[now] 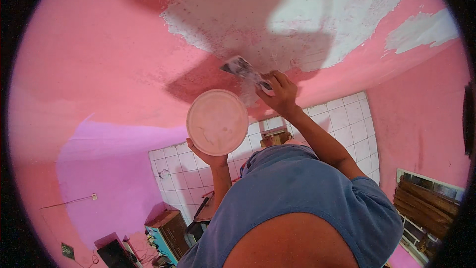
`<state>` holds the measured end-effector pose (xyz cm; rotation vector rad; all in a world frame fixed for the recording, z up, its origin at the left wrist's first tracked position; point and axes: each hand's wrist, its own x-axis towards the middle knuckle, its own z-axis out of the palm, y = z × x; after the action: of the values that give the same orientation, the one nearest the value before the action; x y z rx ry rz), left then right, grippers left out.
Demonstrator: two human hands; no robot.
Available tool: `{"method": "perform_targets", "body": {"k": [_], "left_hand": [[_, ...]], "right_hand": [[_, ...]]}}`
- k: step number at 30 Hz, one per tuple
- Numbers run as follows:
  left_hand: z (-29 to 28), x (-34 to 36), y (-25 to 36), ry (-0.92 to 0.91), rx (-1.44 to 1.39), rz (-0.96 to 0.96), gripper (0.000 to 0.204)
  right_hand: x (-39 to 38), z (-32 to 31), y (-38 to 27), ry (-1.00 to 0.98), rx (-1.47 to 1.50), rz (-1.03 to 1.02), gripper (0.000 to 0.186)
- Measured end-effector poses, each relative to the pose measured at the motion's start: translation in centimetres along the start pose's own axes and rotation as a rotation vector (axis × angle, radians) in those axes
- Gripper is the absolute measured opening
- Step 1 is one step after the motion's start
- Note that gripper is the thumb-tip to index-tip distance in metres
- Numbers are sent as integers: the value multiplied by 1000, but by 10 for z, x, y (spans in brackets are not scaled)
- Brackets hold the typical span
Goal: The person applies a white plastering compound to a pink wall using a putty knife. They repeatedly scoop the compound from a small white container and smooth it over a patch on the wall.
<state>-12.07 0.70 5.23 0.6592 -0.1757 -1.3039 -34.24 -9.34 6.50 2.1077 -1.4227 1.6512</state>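
Observation:
My left hand (210, 158) holds a round, pale pink pan (217, 121) from below, its flat underside facing me. My right hand (281, 93) is raised beside it and grips a putty knife (244, 68) smeared with white filler. The blade lies against the pink ceiling (99, 59), at the lower edge of a wide patch of white filler (277, 15). Shadows of the hand and the pan fall on the ceiling around the blade. A blue shirt (297, 193) covers my shoulder and upper arm at the bottom of the view.
A second, smaller white patch (421, 30) lies on the ceiling at the right. Below are a white tiled wall (347, 119), a purple wall (114, 183), a wooden cabinet (171, 226) with clutter at the lower left, and wooden boards (426, 203) at the right.

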Motion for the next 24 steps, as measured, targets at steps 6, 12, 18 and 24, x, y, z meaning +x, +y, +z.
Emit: {"method": "perform_targets", "body": {"k": [6,12,18,24], "left_hand": [[-1,-4,-5,-43,365,213,60],[-20,1,-1,-245,134,207,58],[-17,4,0,-290,485,296,52],[-8,7,-2,-66,147,104,57]], "right_hand": [[31,16,-11,78,12,-39,37],[-9,5,17,51,-64,42,34],[-52,-14,38,-72,-186,157,35],[9,-5,-10,-19,-2,27,35]]}}
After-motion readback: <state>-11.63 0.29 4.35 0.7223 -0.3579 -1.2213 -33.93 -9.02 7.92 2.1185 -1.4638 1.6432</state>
